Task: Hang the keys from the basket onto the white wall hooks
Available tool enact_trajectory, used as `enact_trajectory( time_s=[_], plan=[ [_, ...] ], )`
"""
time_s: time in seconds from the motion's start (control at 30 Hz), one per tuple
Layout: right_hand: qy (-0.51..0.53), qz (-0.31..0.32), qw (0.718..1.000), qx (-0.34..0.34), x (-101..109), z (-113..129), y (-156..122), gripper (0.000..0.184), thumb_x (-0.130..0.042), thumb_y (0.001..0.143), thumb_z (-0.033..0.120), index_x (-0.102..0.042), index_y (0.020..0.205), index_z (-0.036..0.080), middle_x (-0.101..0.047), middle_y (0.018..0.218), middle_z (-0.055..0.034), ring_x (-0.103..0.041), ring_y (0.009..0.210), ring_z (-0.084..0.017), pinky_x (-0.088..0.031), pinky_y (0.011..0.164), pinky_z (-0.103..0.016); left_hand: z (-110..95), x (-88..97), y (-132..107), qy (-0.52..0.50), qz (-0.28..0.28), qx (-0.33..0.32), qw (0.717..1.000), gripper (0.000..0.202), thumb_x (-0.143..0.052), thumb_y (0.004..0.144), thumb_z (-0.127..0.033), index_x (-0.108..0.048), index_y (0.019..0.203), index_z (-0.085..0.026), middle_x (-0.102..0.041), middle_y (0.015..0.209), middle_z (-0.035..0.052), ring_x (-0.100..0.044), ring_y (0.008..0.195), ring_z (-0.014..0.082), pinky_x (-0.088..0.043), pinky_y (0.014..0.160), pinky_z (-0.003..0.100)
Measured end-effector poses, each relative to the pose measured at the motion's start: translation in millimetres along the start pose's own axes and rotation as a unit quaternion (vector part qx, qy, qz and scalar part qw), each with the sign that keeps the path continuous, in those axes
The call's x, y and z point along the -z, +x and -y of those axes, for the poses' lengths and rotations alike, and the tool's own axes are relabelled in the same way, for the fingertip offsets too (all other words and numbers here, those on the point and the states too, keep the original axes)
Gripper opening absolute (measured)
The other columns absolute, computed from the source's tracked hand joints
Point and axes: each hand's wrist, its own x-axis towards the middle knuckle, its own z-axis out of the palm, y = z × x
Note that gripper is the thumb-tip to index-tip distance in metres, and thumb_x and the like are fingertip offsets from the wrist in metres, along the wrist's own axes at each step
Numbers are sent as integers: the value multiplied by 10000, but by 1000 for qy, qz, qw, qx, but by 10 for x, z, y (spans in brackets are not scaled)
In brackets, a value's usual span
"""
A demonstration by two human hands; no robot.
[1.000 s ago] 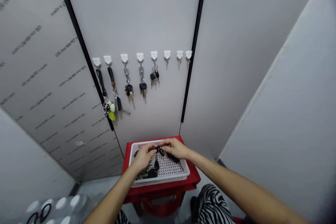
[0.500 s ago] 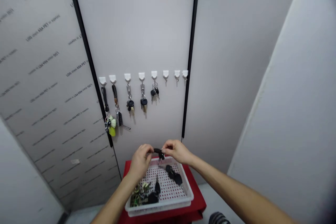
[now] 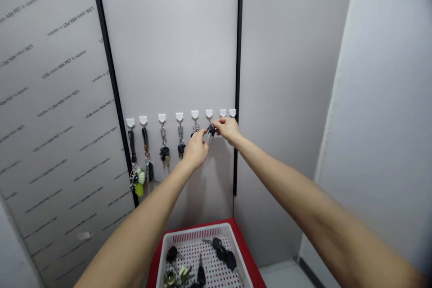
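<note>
A small bunch of keys [image 3: 211, 131] with black heads is held between my two hands, just below a white wall hook [image 3: 209, 114]. My left hand [image 3: 196, 148] pinches its left side, partly covering the keys on the neighbouring hook. My right hand [image 3: 227, 128] grips the ring end close under the hook; whether the ring touches the hook I cannot tell. To the left hang more key sets: one on a metal clasp [image 3: 164, 150], another clasp set [image 3: 181, 147], a car key on a dark strap [image 3: 149, 171], and a strap with green charms [image 3: 138, 182].
Below stands a white perforated basket [image 3: 189, 236] on a red stool [image 3: 238, 229]. Inside lie black-headed keys [image 3: 222, 254] and several brass-coloured keys [image 3: 182, 274]. Two more white hooks [image 3: 232, 113] sit right of my hands, beside a black vertical door handle [image 3: 239, 76].
Both hands have risen from above the basket to the row of hooks, carrying the bunch of keys. The view has shifted, and more of the basket's far rim shows.
</note>
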Motion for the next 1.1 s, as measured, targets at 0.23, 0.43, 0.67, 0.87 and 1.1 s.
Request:
enact_trajectory(
  time_s=[0.23, 0.43, 0.67, 0.87, 1.1],
  plan=[
    [-155, -46, 987, 3, -134, -20, 271, 148, -443, 612, 170, -554, 532, 112, -535, 488, -44, -524, 551, -126, -406, 538, -235, 86, -11, 148, 52, 3, 14, 999, 385, -396, 636, -124, -401, 1019, -161, -488, 954, 61, -473, 813, 150, -368, 731, 280],
    [-164, -22, 986, 22, -75, -233, 3, 214, -398, 645, 170, -572, 755, 112, -574, 666, -46, -522, 671, -118, -391, 642, -243, 320, -118, -359, -11, 38, 58, 998, 372, -410, 621, -106, -421, 991, -147, -492, 945, 50, -496, 732, 100, -379, 722, 247],
    [-154, 238, 959, 5, -198, -1123, -1446, 217, -417, 626, 153, -561, 781, 107, -587, 734, -41, -514, 638, -95, -384, 631, -212, 860, -361, -1802, -17, 195, 146, 970, 300, -408, 633, -151, -474, 925, -164, -525, 864, 33, -484, 772, 114, -369, 724, 241],
    [-168, 454, 872, 73, -410, -1469, -2462, 218, -458, 601, 155, -574, 785, 154, -578, 712, -17, -498, 646, -100, -366, 606, -193, 960, -332, -2403, 22, 319, 132, 938, 254, -396, 621, -131, -535, 827, -185, -547, 860, 26, -479, 783, 121, -343, 719, 221],
    [-273, 562, 763, 167, -587, -1296, -2473, 292, -527, 551, 287, -574, 832, 226, -543, 770, -36, -481, 740, -156, -346, 591, -217, 782, -361, -2436, 84, 412, 86, 903, 195, -421, 603, -170, -575, 720, -197, -584, 739, 21, -464, 733, 147, -330, 641, 234]
  ],
)
